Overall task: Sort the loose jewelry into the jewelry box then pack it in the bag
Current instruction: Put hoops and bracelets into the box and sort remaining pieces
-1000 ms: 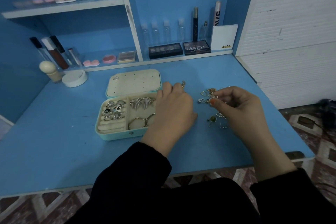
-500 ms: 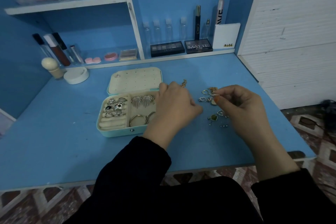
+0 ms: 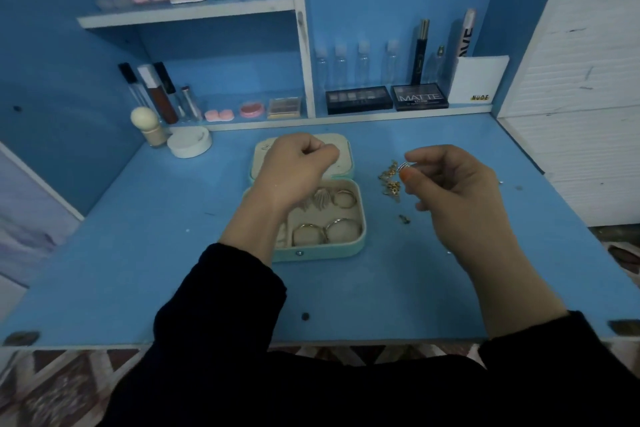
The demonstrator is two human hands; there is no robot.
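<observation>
Hovering above the flat-lying lid (image 3: 346, 158) of the mint-green jewelry box with a cream lining (image 3: 329, 253), the left hand (image 3: 298, 170) has its fingers curled in, tips bunched against the thumb. Whether anything tiny sits between them cannot be told. Its wrist and black sleeve (image 3: 235, 295) cross the left half of the box and hide the compartments there.

The right hand (image 3: 453, 191) is raised just right of the box, thumb and forefinger pinching a small silver piece of jewelry (image 3: 403, 166), the other fingers loosely curled beneath. The thumbnail is painted orange.

The box stands open on the blue table (image 3: 138, 253), a little left of centre, lid hinged back toward the shelves. In the visible compartments lie two large gold hoops (image 3: 308, 234) side by side at the front, a smaller gold ring (image 3: 344, 199) behind them, and silver fan-shaped earrings (image 3: 320, 201) just beside that ring.

A small heap of loose gold jewelry (image 3: 389, 182) lies on the table between the box and the right hand, apart from the box. One small dark piece (image 3: 403, 218) lies alone nearer the table's front edge.

At the back, a white round jar (image 3: 188, 146) stands left of the box, and two black eyeshadow palettes (image 3: 358, 99) sit on the low shelf.
</observation>
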